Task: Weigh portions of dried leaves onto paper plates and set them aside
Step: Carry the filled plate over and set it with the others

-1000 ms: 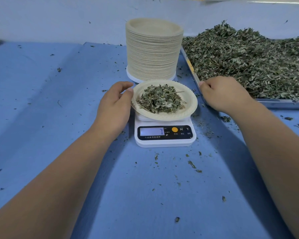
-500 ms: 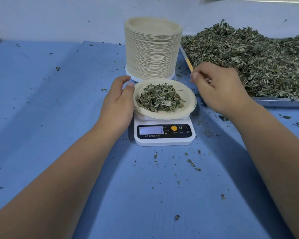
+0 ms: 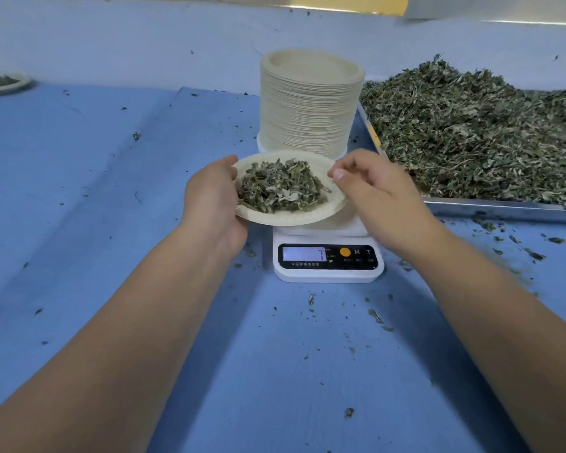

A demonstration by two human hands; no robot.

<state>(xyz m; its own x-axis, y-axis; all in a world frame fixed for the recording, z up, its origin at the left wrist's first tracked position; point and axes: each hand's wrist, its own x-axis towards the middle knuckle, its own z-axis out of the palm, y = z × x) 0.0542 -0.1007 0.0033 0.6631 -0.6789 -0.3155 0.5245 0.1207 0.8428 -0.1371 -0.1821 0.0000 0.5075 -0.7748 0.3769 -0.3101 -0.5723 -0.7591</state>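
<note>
A paper plate [image 3: 285, 219] of dried leaves [image 3: 281, 188] hangs just left of the scale [image 3: 327, 273], hiding part of its platform. The left hand [image 3: 211, 201] has its grip curled round the near-left rim. The right hand [image 3: 373, 191] curls at the right rim – hold unclear. The scale's digits are blurred.

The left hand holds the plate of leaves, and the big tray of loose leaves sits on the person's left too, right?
Not quite. The head view shows the tray of loose leaves on the person's right, beside the scale. The left hand does hold the plate of leaves.
</note>
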